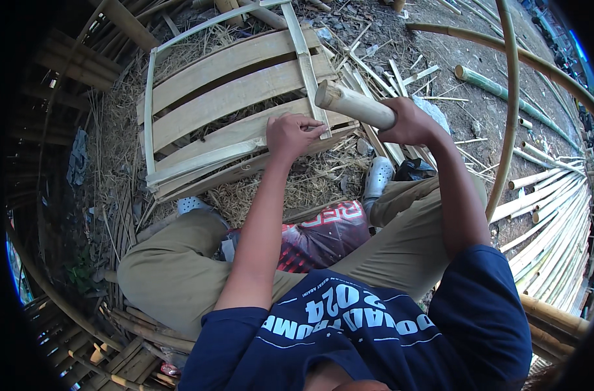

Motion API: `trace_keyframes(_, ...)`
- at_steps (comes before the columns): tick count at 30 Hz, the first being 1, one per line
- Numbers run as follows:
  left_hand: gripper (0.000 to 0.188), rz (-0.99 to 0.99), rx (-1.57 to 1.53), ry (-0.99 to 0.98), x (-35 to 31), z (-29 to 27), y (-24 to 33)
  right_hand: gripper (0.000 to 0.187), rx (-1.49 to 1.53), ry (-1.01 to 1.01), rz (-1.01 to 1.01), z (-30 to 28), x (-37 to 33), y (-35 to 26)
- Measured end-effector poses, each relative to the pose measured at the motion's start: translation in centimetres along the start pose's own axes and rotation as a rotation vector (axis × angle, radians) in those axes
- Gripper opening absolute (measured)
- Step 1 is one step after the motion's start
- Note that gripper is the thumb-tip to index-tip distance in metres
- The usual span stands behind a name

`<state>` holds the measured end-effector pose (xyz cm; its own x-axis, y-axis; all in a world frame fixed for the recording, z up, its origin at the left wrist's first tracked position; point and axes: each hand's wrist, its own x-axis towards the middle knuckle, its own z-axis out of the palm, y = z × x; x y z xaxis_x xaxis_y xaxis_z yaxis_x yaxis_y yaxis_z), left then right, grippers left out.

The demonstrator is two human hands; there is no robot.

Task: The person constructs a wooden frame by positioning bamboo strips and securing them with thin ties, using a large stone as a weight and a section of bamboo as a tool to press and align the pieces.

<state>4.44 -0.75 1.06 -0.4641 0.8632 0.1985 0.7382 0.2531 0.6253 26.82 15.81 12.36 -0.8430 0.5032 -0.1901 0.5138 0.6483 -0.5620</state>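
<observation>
A slatted wooden crate (212, 107) lies in front of me, with pale bamboo strips along its edges. My left hand (290, 135) rests at its near right corner. The thumb and fingers pinch together over the end of a bamboo strip (305, 68); whatever is between the fingertips is too small to make out. To the right, my right hand (411, 122) grips a thick round wooden club (357, 105). It is raised, and its blunt end points left toward the strip, apart from my left hand.
Split bamboo offcuts (382, 78) and straw litter the ground beyond the crate. A green bamboo pole (499, 94) lies farther right, near a bundle of split bamboo (548, 221). An upright curved pole (509, 111) stands by my right arm. Bamboo framing (82, 58) rises at the left.
</observation>
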Motion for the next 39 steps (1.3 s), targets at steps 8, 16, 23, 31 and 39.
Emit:
trace_keyframes(8,0.027,-0.026,0.042,-0.023,0.2,-0.3,0.4,0.043,0.073,-0.013,-0.046,0.5,0.1,-0.2)
trace_keyframes(16,0.026,0.081,0.084,0.119,0.4,0.8,-0.5,0.05,0.058,-0.07,-0.007,-0.4,-0.3,-1.3)
trace_keyframes(23,0.022,0.201,0.022,0.094,1.0,0.3,-0.7,0.049,0.022,-0.127,-0.022,0.1,0.5,0.4)
trace_keyframes(31,0.043,0.146,0.074,0.006,1.3,0.6,-1.0,0.049,-0.022,-0.029,0.011,0.0,0.5,-0.2)
trace_keyframes(39,0.03,0.164,0.017,-0.016,1.5,1.1,-1.7,0.048,-0.046,0.01,-0.036,0.8,1.0,1.0)
